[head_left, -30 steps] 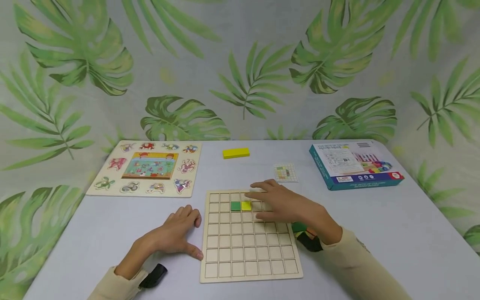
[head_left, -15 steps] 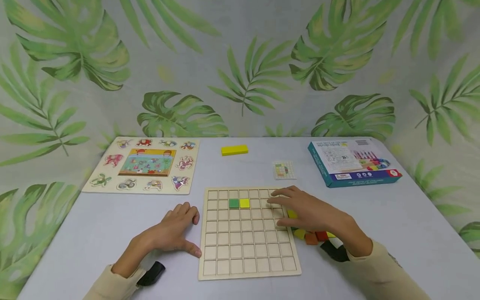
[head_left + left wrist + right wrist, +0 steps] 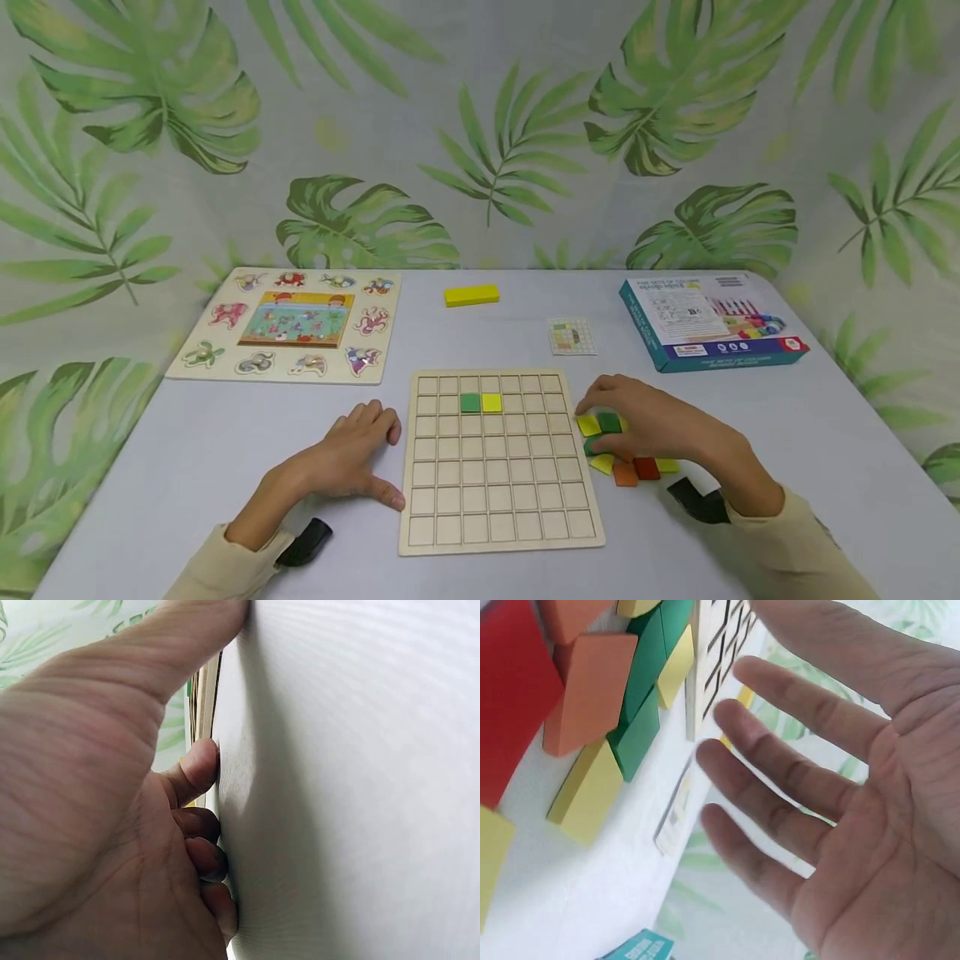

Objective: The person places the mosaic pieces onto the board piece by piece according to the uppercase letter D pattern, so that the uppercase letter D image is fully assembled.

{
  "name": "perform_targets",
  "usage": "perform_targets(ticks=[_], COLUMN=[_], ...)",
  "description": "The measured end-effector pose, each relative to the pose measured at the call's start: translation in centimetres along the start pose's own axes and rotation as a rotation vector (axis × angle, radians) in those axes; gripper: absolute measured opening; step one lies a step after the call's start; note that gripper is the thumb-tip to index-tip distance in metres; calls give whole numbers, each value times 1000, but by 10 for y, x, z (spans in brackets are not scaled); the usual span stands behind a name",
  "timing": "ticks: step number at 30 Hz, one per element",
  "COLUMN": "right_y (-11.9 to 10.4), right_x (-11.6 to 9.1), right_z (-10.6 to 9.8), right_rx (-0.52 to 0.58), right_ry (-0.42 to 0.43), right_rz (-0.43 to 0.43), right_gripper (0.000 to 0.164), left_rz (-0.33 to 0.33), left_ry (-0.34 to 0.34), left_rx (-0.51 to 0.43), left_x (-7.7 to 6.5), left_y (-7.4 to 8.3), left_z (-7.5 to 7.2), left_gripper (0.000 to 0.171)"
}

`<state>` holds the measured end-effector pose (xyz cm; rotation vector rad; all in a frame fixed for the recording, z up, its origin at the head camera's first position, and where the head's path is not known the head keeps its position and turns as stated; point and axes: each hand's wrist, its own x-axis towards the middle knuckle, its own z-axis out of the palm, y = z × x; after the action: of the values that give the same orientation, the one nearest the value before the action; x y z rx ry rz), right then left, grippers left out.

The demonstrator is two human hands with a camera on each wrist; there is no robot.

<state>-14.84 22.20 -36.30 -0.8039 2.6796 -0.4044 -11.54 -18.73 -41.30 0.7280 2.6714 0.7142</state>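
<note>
A wooden grid board lies in the middle of the table, with a green square tile and a yellow square tile side by side in its second row. My left hand rests on the table, thumb tip at the board's left edge and the other fingers loosely bent. Over the loose tiles to the right of the board hovers my right hand. Its fingers are spread and hold nothing in the right wrist view. Around it lie a yellow tile, a green tile, an orange tile and a red tile.
A small pattern card lies behind the board. Farther back are a yellow block, a teal-edged box at right and a sea-animal puzzle board at left. A leaf-print cloth hangs behind the table.
My right hand has moved right, from above the board to over the loose tiles, uncovering the grid's right side. The left hand keeps its place by the board.
</note>
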Motion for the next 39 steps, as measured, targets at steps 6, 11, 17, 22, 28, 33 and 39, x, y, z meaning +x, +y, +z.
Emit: perform_targets(ticks=[6, 11, 17, 22, 28, 33, 39], right_y=[3, 5, 7, 11, 12, 16, 18], right_x=[-1, 2, 5, 6, 8, 6, 6], right_z=[-1, 0, 0, -1, -3, -3, 0], right_rx=[26, 30, 51, 48, 62, 61, 53], right_ry=[-39, -61, -90, -87, -95, -87, -64], right_rz=[-9, -2, 33, 69, 105, 105, 109], right_gripper=[35, 32, 31, 29, 30, 22, 21], left_rz=[-3, -8, 0, 5, -4, -2, 8], left_ry=[3, 4, 4, 3, 3, 4, -1], left_rx=[10, 3, 4, 4, 5, 2, 1], left_x=[1, 1, 1, 1, -1, -1, -1], left_y=[0, 0, -2, -2, -1, 0, 1], left_z=[-1, 0, 1, 0, -2, -2, -1], left_gripper=[74, 74, 74, 74, 74, 74, 74])
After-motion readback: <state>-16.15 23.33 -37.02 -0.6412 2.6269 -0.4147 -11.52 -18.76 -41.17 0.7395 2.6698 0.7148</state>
